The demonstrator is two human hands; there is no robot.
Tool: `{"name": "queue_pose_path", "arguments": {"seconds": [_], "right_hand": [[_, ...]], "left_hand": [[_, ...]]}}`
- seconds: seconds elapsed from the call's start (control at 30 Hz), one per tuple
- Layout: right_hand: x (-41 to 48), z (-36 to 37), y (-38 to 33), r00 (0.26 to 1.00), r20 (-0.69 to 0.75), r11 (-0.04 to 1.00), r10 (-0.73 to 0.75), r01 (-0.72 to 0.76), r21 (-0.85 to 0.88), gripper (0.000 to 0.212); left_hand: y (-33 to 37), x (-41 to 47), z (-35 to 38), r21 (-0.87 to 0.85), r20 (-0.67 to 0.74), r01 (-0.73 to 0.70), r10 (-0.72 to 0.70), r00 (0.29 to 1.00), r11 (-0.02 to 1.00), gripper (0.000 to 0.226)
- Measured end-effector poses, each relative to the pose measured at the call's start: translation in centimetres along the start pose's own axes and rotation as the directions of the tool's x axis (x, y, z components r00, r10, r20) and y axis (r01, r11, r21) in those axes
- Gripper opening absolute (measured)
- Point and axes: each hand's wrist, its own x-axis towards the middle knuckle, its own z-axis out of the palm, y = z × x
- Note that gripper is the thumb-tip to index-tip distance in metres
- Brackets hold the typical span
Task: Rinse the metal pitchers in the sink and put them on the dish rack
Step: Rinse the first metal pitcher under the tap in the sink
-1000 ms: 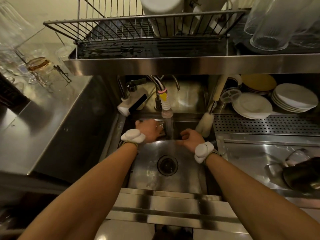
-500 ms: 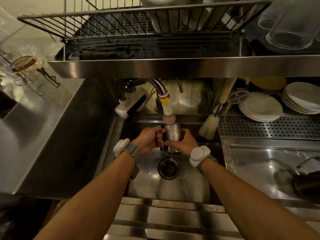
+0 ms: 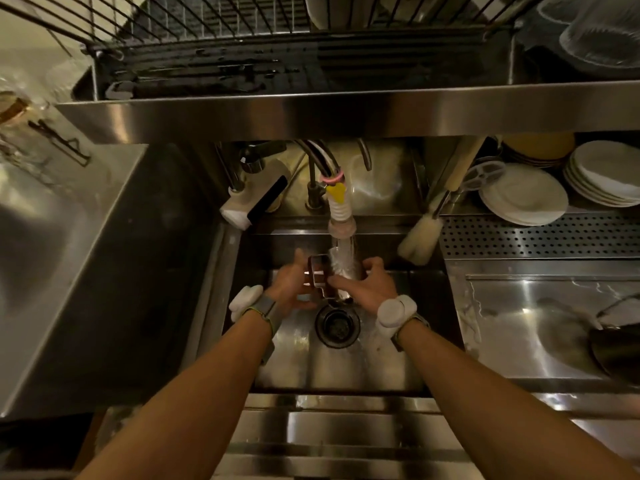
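A small metal pitcher (image 3: 337, 277) is held over the sink (image 3: 346, 368), right under the tap's white nozzle (image 3: 341, 218), and water runs onto it. My left hand (image 3: 294, 285) grips it on the handle side. My right hand (image 3: 369, 287) curls round its body from the right. The pitcher hangs just above the drain (image 3: 337, 325). A second dark pitcher (image 3: 620, 348) lies on the drainboard at the far right edge. The wire dish rack (image 3: 242, 26) sits on the steel shelf overhead.
A bottle brush (image 3: 420, 237) leans at the sink's back right corner. White plates (image 3: 524, 195) are stacked behind the perforated drainboard (image 3: 540, 237). Upturned glasses (image 3: 595, 32) stand on the shelf at top right. A steel counter (image 3: 52, 244) with glassware lies to the left.
Both hands closed on the pitcher under the tap and now hold it lower, tilted in the running water. The camera moved closer to the sink.
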Motion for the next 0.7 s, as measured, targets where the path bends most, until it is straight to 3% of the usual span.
{"name": "queue_pose_path", "arguments": {"seconds": [0.17,0.33,0.5,0.63,0.7], "right_hand": [[-0.1,0.0,0.0,0.975,0.137,0.922,0.174,-0.21,0.325,0.065],[0.1,0.0,0.0,0.957,0.212,0.894,0.197,-0.264,0.362,0.038],[0.4,0.1,0.4,0.961,0.207,0.912,0.181,-0.243,0.332,0.044],[1.0,0.4,-0.6,0.967,0.18,0.907,0.178,-0.233,0.352,0.045],[1.2,0.3,-1.0,0.962,0.186,0.895,0.2,-0.257,0.365,0.037]], "left_hand": [[-0.5,-0.1,0.7,0.161,0.199,0.023,-0.055,0.978,0.987,0.047],[-0.6,-0.6,2.0,0.191,0.214,-0.088,0.046,0.976,0.978,0.023],[-0.6,-0.3,1.8,0.21,0.18,-0.163,0.126,0.976,0.964,0.013],[0.7,-0.6,1.7,0.277,0.112,-0.139,0.111,0.987,0.951,0.037],[1.2,-1.0,1.8,0.259,0.097,-0.099,0.076,0.992,0.961,0.038]]}}
